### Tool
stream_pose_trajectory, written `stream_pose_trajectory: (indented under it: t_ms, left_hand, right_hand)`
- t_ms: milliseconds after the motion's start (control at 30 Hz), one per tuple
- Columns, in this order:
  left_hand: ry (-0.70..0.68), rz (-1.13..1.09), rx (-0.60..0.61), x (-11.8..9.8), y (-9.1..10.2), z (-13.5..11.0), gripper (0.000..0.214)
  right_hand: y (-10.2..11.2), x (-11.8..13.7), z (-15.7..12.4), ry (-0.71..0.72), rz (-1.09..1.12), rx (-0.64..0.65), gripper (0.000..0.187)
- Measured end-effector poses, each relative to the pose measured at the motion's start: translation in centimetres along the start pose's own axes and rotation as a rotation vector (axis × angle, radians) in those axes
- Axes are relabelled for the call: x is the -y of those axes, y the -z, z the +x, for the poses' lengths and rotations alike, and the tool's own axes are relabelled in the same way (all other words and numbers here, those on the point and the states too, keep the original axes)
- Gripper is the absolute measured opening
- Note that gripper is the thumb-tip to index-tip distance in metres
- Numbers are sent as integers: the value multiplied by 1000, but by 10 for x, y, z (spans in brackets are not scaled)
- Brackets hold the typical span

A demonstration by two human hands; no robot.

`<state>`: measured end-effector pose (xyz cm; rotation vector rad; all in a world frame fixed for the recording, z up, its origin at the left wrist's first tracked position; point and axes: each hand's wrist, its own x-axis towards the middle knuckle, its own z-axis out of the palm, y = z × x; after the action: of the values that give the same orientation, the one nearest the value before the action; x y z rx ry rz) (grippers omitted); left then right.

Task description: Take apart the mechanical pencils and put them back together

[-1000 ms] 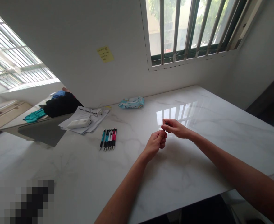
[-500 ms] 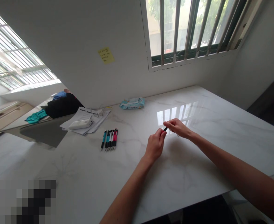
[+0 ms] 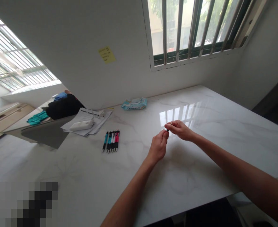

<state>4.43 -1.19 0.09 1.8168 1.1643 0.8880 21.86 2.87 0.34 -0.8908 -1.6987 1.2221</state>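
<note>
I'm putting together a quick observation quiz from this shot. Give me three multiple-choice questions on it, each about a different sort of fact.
1. Where does the white oblong device lie?
A. On a stack of papers
B. On the wet wipes packet
C. On the window sill

2. What colour is the sticky note on the wall?
A. Blue
B. Yellow
C. Green

3. What are the hands doing?
A. Lying flat, apart
B. Holding the pens
C. Pinching a small dark object between them

1: A, the device sits on top of the sheets.
2: B, the note shows yellow.
3: C, the left hand and right hand meet at it.
</note>
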Motion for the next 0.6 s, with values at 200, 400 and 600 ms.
stream_pose_trajectory:
  t_ms: [200, 400, 600]
  left_hand:
    - [79, -283, 75, 13, -5, 4, 45]
    - [95, -421, 23, 15, -10, 4, 35]
    - [-23, -342, -55, 14, -11, 3, 33]
  right_hand:
    - [6, 0, 0, 27, -116, -41, 50]
    - [5, 4, 1, 39, -61, -105, 31]
    - [0, 9, -2, 10, 69, -105, 26]
